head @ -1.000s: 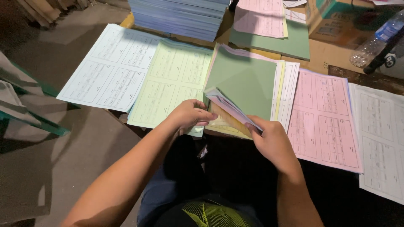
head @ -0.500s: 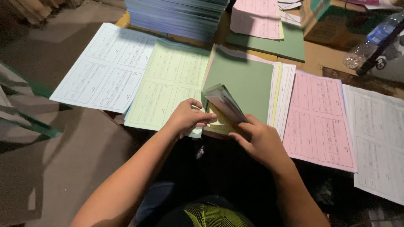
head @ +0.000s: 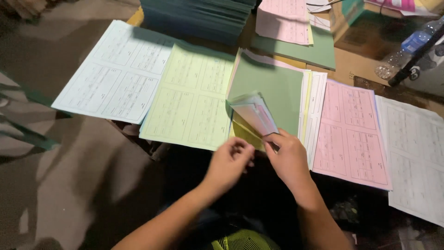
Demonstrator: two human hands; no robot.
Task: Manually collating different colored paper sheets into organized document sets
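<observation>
My right hand (head: 289, 157) pinches the near corner of a bundle of sheets (head: 253, 112), pale blue, pink and white, and holds it bent upward. The bundle belongs to a stack topped by a green sheet (head: 273, 88), with a yellow sheet (head: 244, 133) showing beneath the lifted corner. My left hand (head: 230, 163) hovers just left of the right hand at the stack's near edge, fingers curled, holding nothing that I can see.
Printed form stacks lie in a row: pale blue (head: 115, 71), light green (head: 194, 99), pink (head: 354, 132) and white (head: 418, 162). A tall pile of dark sheets (head: 199, 18) stands behind. A plastic bottle (head: 402, 53) lies at the far right. Bare floor is to the left.
The lifted bundle's corner has been raised higher and fanned back. My left hand has come off the sheets and drawn toward me. The view has shifted slightly.
</observation>
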